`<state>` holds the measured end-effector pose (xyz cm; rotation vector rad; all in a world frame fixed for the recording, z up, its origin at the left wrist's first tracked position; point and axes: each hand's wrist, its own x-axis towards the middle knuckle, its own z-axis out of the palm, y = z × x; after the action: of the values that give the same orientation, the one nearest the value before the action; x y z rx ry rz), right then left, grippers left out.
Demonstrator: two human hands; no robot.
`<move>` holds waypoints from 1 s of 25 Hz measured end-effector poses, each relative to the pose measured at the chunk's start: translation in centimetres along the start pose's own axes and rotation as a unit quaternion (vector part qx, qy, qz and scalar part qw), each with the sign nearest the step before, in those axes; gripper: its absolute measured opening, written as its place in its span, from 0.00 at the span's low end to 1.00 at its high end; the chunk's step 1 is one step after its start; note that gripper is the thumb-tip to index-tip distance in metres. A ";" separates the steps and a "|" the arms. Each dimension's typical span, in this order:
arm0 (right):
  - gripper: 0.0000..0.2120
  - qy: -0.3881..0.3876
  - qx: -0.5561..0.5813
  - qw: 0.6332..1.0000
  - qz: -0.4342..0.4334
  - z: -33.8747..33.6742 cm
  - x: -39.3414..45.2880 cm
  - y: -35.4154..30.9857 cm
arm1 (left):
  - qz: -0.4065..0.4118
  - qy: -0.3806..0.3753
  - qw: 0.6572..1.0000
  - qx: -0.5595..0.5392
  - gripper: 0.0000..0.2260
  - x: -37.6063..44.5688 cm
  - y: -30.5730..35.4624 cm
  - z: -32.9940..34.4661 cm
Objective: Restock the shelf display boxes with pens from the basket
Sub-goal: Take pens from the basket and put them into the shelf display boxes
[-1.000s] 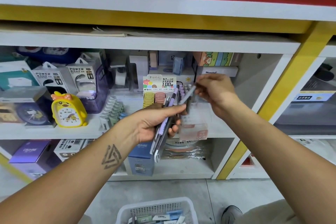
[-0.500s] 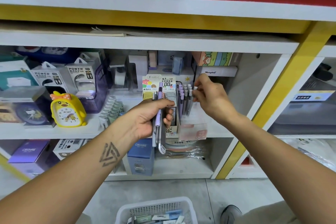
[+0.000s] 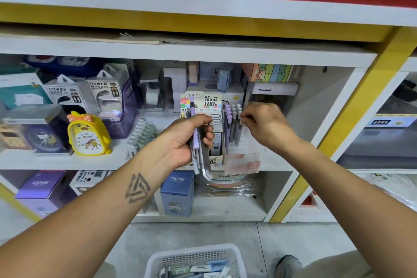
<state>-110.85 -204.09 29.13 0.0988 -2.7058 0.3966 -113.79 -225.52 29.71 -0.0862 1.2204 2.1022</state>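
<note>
My left hand [image 3: 185,140] grips a bundle of pens [image 3: 198,156], purple and grey, held upright in front of the middle shelf. My right hand [image 3: 264,123] pinches the white top of a pen [image 3: 239,128] that stands in a clear display box [image 3: 243,160] on the shelf. Several purple and grey pens [image 3: 231,122] stand in that box. A card display box of pencil leads [image 3: 214,140] sits just left of it, partly hidden by my left hand. The white basket [image 3: 196,257] is on the floor at the bottom edge, holding small packs.
A yellow duck alarm clock [image 3: 88,133] and power bank boxes [image 3: 101,95] stand on the shelf to the left. Blue and purple boxes [image 3: 177,194] fill the lower shelf. A yellow upright post [image 3: 352,115] bounds the bay on the right. A shoe [image 3: 287,265] shows beside the basket.
My right hand carried a pen from the bundle to the clear display box and lowered it in. My left hand turned the bundle upright.
</note>
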 end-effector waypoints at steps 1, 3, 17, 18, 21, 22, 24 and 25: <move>0.06 0.018 -0.014 1.000 -0.011 -0.2 0.0 -0.5 | 0.004 0.003 1.000 -0.006 0.08 0.0 0.1 -0.1; 0.05 0.041 0.073 0.996 0.001 -0.6 -0.1 -2.2 | 0.015 0.010 1.000 -0.020 0.08 0.0 0.3 -0.2; 0.16 -0.300 0.496 0.813 0.056 -1.5 -0.7 -6.7 | 0.082 0.154 0.980 -0.098 0.08 0.4 2.0 -2.2; 0.15 -0.283 0.517 0.805 0.068 -1.6 -0.6 -6.3 | 0.080 0.152 0.980 -0.096 0.08 0.3 2.0 -2.2; 0.08 -0.208 0.564 0.789 0.125 -1.5 -0.2 -5.5 | 0.084 0.149 0.982 -0.085 0.07 0.2 2.0 -2.2; 0.07 -0.188 0.562 0.794 0.137 -1.3 -0.1 -5.3 | 0.086 0.144 0.982 -0.084 0.07 0.2 2.0 -2.1; 0.06 -0.152 0.540 0.815 0.144 -1.3 0.0 -4.8 | 0.081 0.135 0.984 -0.078 0.08 0.2 1.9 -2.0; 0.07 -0.125 0.531 0.825 0.148 -1.4 0.1 -4.6 | 0.076 0.133 0.986 -0.070 0.09 0.2 1.9 -2.0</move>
<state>-109.77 -208.05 31.61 0.0327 -2.3603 2.0578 -115.59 -227.62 29.90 -0.3573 1.2643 2.3672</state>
